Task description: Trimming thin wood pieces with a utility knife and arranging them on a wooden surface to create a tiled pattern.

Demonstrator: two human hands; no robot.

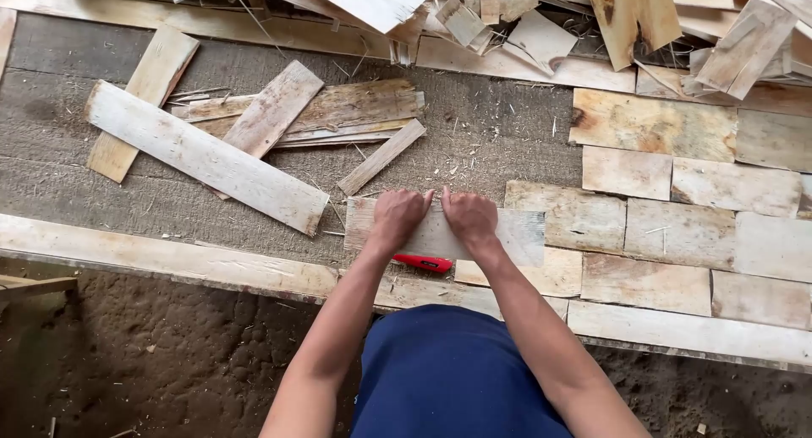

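My left hand and my right hand lie side by side, fingers curled over the far edge of a thin pale veneer sheet. The sheet lies flat on the grey mat, its right end touching a row of laid veneer pieces. A red-handled tool pokes out from under the sheet's near edge, just below my left wrist.
Loose veneer strips lie scattered on the mat at the left. A heap of scraps runs along the far edge. A long wooden board borders the near side, with dirt floor below it.
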